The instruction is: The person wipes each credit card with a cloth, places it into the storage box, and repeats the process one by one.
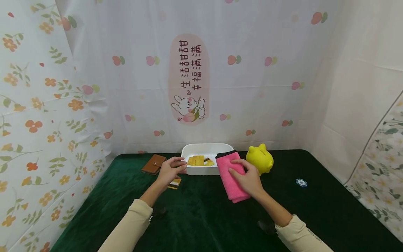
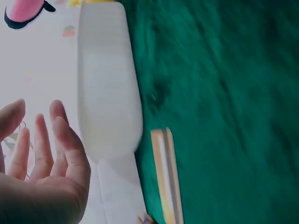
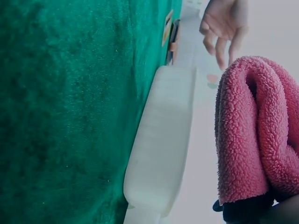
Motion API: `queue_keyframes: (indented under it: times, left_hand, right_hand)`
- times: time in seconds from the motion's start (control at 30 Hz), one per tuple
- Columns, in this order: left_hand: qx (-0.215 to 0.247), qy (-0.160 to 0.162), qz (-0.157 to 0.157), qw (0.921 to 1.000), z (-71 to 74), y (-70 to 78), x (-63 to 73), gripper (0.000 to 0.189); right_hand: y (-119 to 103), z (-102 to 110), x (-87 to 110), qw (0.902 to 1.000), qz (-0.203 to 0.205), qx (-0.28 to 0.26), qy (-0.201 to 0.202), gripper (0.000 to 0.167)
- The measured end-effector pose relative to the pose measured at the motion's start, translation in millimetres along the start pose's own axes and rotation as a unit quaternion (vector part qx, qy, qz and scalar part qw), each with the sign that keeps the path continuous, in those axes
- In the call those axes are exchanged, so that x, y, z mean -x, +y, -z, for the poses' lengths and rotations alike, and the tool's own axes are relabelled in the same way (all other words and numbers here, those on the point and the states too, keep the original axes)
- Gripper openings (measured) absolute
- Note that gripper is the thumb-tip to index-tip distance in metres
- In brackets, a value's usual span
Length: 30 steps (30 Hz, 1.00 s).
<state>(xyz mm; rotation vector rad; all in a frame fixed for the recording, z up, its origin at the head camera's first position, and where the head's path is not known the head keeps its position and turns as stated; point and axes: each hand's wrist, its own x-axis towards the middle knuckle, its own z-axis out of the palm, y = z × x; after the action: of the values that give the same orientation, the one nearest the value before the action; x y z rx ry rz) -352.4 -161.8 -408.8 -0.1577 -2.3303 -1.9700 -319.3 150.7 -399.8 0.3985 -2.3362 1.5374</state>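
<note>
A folded pink towel (image 1: 229, 175) with a black edge is held above the table by my right hand (image 1: 248, 177), thumb and fingers pinching it. In the right wrist view, the plush folds of the towel (image 3: 243, 140) fill the right side. My left hand (image 1: 170, 172) holds nothing; its fingers are loosely bent in the air. Just below it a gold card (image 1: 174, 184) lies on the cloth, partly hidden by the hand. A brown wallet (image 1: 154, 164) sits behind that hand. Between both hands, farther back, stands a white tray (image 1: 201, 171) with gold cards (image 1: 197, 161) inside.
A yellow piggy bank (image 1: 260, 159) stands right of the tray, partly behind the right hand. Farther right lies a blue-and-white poker chip (image 1: 301, 182). Dark green cloth (image 1: 195, 217) covers the table, and a patterned curtain (image 1: 252, 98) hangs behind its back edge.
</note>
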Motion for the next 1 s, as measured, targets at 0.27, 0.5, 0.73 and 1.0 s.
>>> queue_keyframes:
  times: [0.27, 0.5, 0.73, 1.0]
  left_hand:
    - [-0.134, -0.053, -0.056, 0.988, 23.0, -10.7, 0.0, 0.036]
    - [-0.254, -0.117, -0.052, 0.9587, 33.7, -16.0, -0.5, 0.039]
    - [-0.312, -0.137, -0.04, 0.9393, 50.5, -23.5, -3.4, 0.045]
    - [-0.351, -0.124, -0.047, 0.927, 73.2, -37.3, -3.5, 0.047]
  right_hand:
    - [0, 0, 1.8, 0.9999, -0.011, 0.0, -0.005, 0.028]
    - [0, 0, 2.4, 0.9999, -0.007, -0.005, -0.012, 0.028]
    - [3, -1, 5.0, 0.9998, -0.016, -0.004, -0.012, 0.028]
    - [4, -2, 7.5, 0.9998, -0.013, -0.005, -0.017, 0.028]
